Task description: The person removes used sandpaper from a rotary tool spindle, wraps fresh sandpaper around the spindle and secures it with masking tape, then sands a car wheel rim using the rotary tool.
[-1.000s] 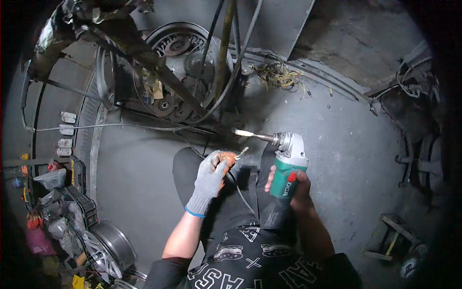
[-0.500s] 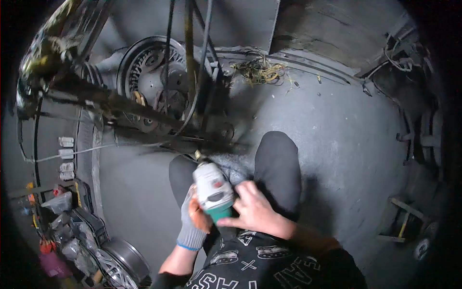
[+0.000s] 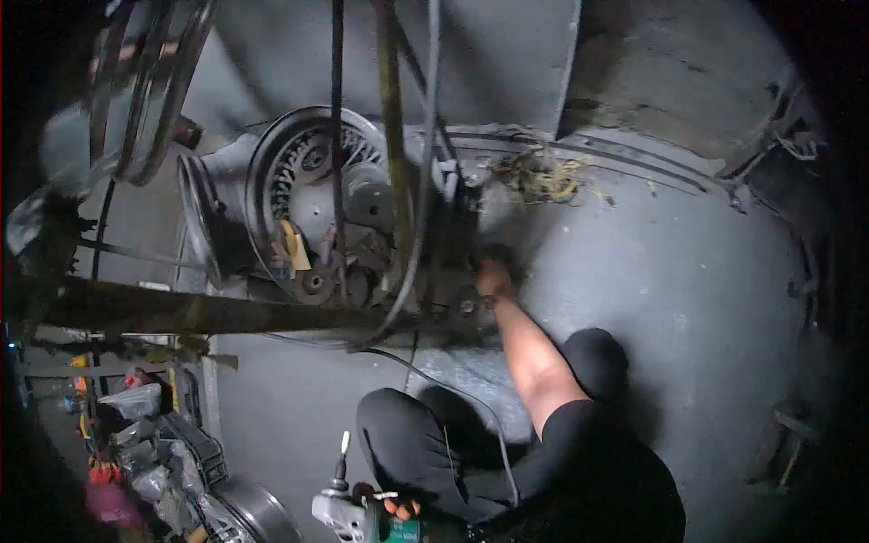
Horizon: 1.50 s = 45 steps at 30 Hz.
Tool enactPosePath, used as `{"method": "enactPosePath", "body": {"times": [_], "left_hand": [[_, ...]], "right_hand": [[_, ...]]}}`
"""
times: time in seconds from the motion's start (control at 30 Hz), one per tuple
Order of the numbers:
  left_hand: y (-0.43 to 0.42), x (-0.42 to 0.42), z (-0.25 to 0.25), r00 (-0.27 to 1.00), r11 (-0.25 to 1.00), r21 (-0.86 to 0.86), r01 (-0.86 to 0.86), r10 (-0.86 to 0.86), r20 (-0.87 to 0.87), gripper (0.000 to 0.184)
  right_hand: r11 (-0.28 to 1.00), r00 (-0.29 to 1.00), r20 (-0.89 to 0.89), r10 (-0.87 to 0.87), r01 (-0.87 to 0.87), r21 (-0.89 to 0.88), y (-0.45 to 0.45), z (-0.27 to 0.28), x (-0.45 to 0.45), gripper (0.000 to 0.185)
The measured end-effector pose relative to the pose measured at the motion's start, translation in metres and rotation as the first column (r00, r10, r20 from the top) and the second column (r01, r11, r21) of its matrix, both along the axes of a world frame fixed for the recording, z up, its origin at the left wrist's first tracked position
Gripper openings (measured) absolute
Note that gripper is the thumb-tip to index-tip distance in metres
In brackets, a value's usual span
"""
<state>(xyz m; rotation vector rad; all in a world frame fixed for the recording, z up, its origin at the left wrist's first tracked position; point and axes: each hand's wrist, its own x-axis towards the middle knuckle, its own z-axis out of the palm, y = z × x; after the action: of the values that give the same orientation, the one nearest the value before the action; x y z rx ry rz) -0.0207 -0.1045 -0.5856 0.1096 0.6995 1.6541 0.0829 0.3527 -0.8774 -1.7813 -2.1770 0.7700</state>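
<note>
Above grey floor (image 3: pixel 715 335), left fingers (image 3: pixel 404 509) curl around grinder (image 3: pixel 351 519).

The person wore a black short-sleeved T-shirt (image 3: pixel 625 480), its loose right sleeve (image 3: pixel 566 421) plain and hemmed near the elbow. Below it the right forearm (image 3: pixel 525 339) was bare, down to an ungloved right hand (image 3: pixel 491 276), dim and blurred. The trousers (image 3: pixel 407 443) were matte charcoal, rounded at the knees, with a thin pale line along one leg. A work glove (image 3: pixel 391 506) with orange fingers covered the left hand (image 3: pixel 405 511).
</note>
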Motion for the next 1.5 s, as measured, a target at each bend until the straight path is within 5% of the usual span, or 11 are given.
{"method": "enactPosePath", "body": {"times": [0.3, 0.37, 0.53, 0.7, 0.83, 1.0, 1.13, 1.23, 1.27, 1.37, 1.5], "left_hand": [[0.02, -0.005, -0.004, 0.999, 0.992, -0.12, -0.049, 0.049, -0.002, 0.039], [0.031, -0.006, 0.002, 0.998, 0.994, -0.087, -0.059, 0.059, -0.003, 0.037], [0.06, -0.005, 0.037, 0.998, 0.996, -0.053, -0.066, 0.065, -0.017, 0.034], [0.076, -0.015, 0.067, 0.991, 0.974, -0.183, -0.132, 0.125, -0.054, 0.031], [0.102, -0.004, 0.1, 0.928, 0.98, -0.193, -0.043, 0.11, 0.356, 0.036], [0.095, -0.019, 0.084, 0.972, 0.931, -0.335, 0.142, -0.195, -0.132, 0.035], [0.104, -0.021, 0.119, 0.236, 0.817, -0.527, 0.236, -0.574, -0.784, 0.042], [0.107, -0.016, 0.126, 0.644, 0.891, -0.449, -0.068, -0.305, -0.702, 0.016], [0.101, -0.023, 0.117, 0.161, 0.916, -0.392, -0.089, -0.375, -0.913, 0.016], [0.103, -0.025, 0.124, -0.234, 0.947, -0.312, -0.077, -0.321, -0.918, 0.014], [0.101, -0.033, 0.1, -0.383, 0.962, -0.265, -0.061, -0.268, -0.884, 0.044]], "right_hand": [[0.984, 0.992, -0.094, -0.088, 0.101, 0.147, 0.009, -0.006, 0.011, 0.027], [0.838, 0.625, -0.576, -0.528, 0.272, -0.473, 0.015, 0.051, 0.021, 0.02], [0.88, -0.012, -0.887, -0.462, -0.127, -0.457, -0.029, 0.239, 0.056, 0.019], [0.659, 0.211, -0.816, 0.539, -0.708, 0.253, -0.154, 0.379, 0.064, 0.027], [0.621, 0.261, -0.847, 0.462, -0.778, 0.099, -0.195, 0.377, 0.048, 0.027], [0.453, 0.19, -0.955, 0.229, -0.889, -0.068, -0.207, 0.357, 0.04, 0.028], [0.584, 0.186, -0.908, 0.376, -0.808, 0.076, -0.226, 0.364, 0.03, 0.028], [0.65, 0.166, -0.851, 0.499, -0.721, 0.24, -0.233, 0.37, 0.021, 0.028], [0.655, 0.173, -0.804, 0.569, -0.687, 0.315, -0.235, 0.369, 0.019, 0.028], [0.65, 0.171, -0.721, 0.671, -0.603, 0.462, -0.239, 0.371, 0.014, 0.031], [0.667, 0.249, -0.658, 0.71, -0.535, 0.518, -0.241, 0.372, 0.015, 0.027]]}}
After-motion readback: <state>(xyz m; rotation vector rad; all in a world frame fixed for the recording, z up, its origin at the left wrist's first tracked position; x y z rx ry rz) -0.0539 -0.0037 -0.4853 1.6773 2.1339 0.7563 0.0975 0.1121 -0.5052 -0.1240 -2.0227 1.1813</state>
